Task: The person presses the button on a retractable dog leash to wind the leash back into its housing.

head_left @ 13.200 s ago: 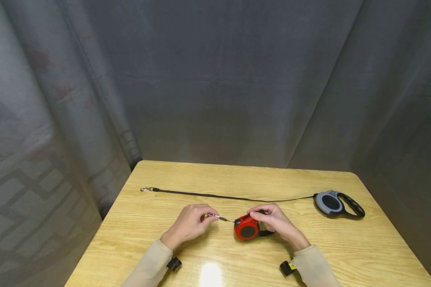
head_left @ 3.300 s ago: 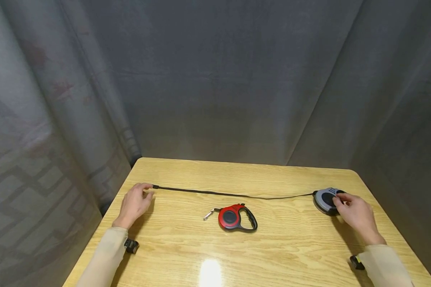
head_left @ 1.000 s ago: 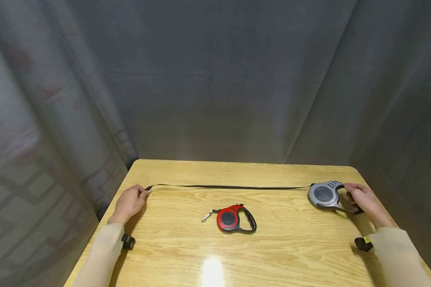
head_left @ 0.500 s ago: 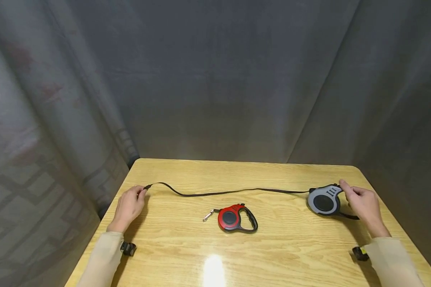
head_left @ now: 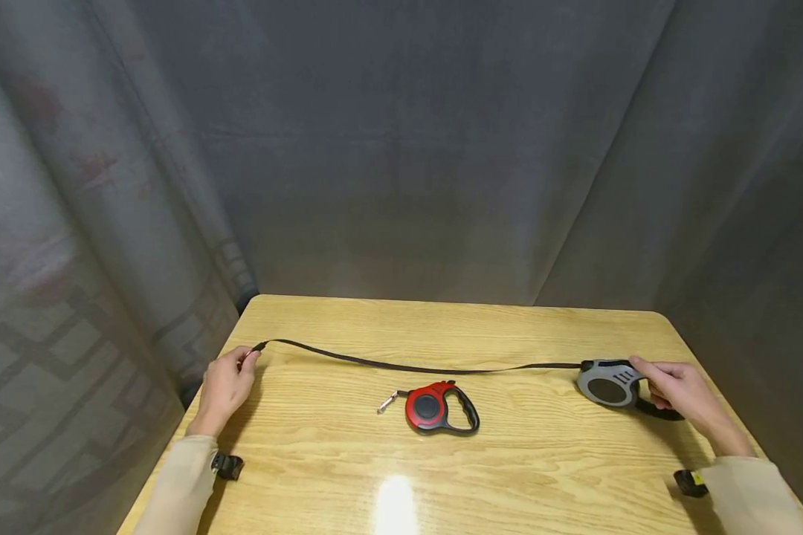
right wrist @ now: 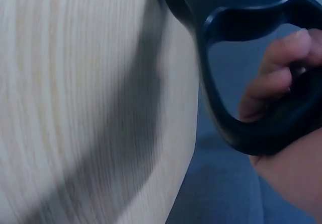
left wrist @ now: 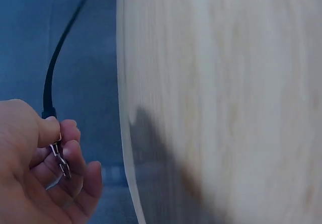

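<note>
At the table's right side my right hand (head_left: pixel 682 394) grips the black handle (right wrist: pixel 287 126) of a grey retractable dog leash (head_left: pixel 607 383), fingers curled through the loop and thumb near its top. From the leash case a black strap (head_left: pixel 401 366) runs left, sagging a little, to my left hand (head_left: pixel 224 388). That hand pinches the strap's end between thumb and forefinger. In the left wrist view the metal clip (left wrist: pixel 61 161) hangs against its curled fingers. Between the hands, a red retractable leash (head_left: pixel 427 406) lies on the table, its small metal clip (head_left: pixel 387 402) pointing left.
The wooden table (head_left: pixel 508 475) has its far edge in front of a grey curtain (head_left: pixel 401 148). A patterned cloth (head_left: pixel 73 334) hangs along the left side. The slack strap passes just beyond the red leash.
Earlier my hands held the red leash; it now lies on the table. Both hands have since taken up the grey leash. Lately the left moved left and nearer, the right slightly right, its case tilting.
</note>
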A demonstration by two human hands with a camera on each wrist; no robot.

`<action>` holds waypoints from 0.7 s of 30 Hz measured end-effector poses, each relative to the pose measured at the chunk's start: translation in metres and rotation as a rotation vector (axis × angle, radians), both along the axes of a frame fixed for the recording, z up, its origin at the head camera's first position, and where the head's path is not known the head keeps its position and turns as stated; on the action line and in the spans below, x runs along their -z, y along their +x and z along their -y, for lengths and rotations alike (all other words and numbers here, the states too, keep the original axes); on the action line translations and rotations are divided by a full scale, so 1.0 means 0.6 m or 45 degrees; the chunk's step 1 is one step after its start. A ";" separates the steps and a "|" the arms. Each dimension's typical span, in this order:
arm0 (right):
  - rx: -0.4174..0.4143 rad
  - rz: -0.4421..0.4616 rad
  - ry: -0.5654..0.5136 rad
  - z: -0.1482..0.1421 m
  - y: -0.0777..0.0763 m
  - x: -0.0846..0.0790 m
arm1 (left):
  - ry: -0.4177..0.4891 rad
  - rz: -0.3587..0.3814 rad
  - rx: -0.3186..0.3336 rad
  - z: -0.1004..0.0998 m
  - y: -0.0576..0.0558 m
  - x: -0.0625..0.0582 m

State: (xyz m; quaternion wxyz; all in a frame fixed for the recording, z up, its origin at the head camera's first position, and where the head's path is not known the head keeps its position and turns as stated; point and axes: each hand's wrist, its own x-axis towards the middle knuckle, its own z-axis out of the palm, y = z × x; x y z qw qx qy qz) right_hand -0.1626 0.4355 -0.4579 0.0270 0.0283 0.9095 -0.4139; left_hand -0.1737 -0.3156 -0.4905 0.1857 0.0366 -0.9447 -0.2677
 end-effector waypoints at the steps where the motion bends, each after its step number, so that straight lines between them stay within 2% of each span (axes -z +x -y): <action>1: -0.015 0.002 -0.024 -0.002 0.001 -0.001 | 0.010 -0.001 -0.018 0.002 0.001 0.001; 4: -0.035 0.039 -0.055 -0.010 0.003 -0.003 | 0.040 -0.008 -0.071 0.009 0.004 0.003; 6: -0.004 0.077 -0.041 -0.015 0.004 -0.004 | 0.055 -0.014 -0.096 0.013 0.006 0.003; 9: 0.036 0.128 -0.051 -0.021 0.006 -0.004 | 0.074 -0.018 -0.100 0.019 0.007 -0.001; 11: 0.051 0.143 -0.112 -0.026 0.007 -0.001 | 0.078 -0.020 -0.090 0.022 0.008 -0.007; 14: 0.041 0.162 -0.369 -0.035 0.008 0.008 | 0.064 -0.030 -0.075 0.024 0.006 -0.016; 18: -0.022 0.158 -0.831 -0.049 0.007 0.022 | 0.032 -0.054 -0.059 0.023 0.003 -0.025; 21: -0.090 0.137 -1.013 -0.057 0.004 0.029 | 0.029 -0.063 -0.049 0.021 0.003 -0.029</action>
